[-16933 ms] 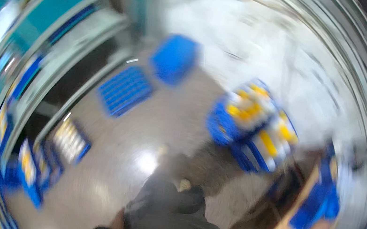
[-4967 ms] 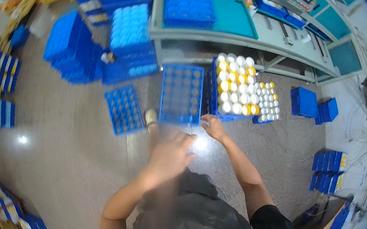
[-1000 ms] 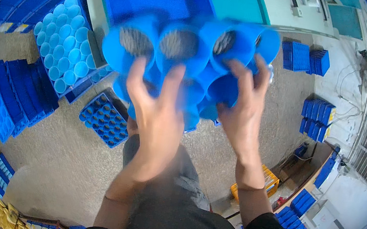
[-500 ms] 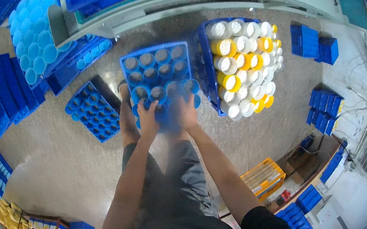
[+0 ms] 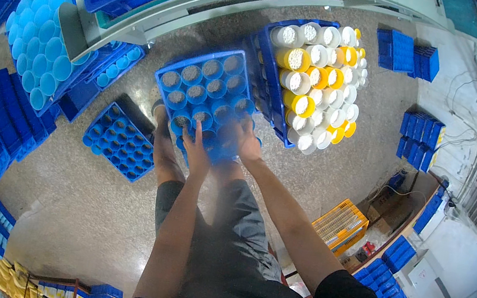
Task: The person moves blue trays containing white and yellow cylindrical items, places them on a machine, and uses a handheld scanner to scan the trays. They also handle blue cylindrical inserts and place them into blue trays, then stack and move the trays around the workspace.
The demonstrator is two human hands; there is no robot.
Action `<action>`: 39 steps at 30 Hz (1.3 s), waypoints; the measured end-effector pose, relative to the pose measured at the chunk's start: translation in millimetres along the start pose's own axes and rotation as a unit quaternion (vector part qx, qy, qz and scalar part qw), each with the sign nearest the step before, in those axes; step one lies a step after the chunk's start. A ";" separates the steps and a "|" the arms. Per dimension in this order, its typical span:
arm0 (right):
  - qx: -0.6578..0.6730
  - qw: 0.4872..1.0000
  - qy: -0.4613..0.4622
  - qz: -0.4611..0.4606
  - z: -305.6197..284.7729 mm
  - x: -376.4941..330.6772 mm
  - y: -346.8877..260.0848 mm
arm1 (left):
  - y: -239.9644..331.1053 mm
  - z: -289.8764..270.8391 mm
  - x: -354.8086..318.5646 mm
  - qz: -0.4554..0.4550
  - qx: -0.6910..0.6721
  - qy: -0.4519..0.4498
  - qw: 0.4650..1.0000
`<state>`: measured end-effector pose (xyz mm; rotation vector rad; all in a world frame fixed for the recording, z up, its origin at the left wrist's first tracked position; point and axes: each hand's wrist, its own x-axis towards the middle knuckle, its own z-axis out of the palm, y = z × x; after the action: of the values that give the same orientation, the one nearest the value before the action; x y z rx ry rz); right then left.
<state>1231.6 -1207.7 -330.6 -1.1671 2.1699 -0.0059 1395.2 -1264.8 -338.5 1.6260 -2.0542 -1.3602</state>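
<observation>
A blue crate [image 5: 167, 65] stands before me, filled with rows of blue cups [image 5: 211, 69] that hold pale grey, grainy-looking contents. At its near side, my left hand [image 5: 197, 154] reaches over the cup rims with its fingers apart and stretched forward. I cannot tell whether it presses on a cup. My right hand [image 5: 249, 146] is at the crate's near right corner, beside the outermost cups. A hazy smudge in the picture covers part of its fingers and the cups between my hands, so its grip is hidden.
Right of it, a blue crate [image 5: 279, 103] bears stacked white and yellow cups [image 5: 315, 89]. A lower crate of blue cups [image 5: 120, 142] sits left of my leg. Light-blue cups [image 5: 42, 39] are stacked far left. A pale metal frame [image 5: 208, 21] crosses ahead; a yellow crate [image 5: 341, 226] stands right.
The left hand's fingers have spread and straightened over the cups. The right hand has shifted slightly right. A cup near the right hand sits slightly further left in the picture.
</observation>
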 end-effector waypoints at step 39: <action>0.142 0.816 0.412 -0.378 -417.2 252.9 -293.4 | 287.1 -418.2 391.2 0.404 0.089 0.335 0.846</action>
<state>1121.6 -1694.4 -56.6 -1.9935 2.0403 -1.3571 1318.4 -1824.7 -36.9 0.8568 -2.0212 -0.2575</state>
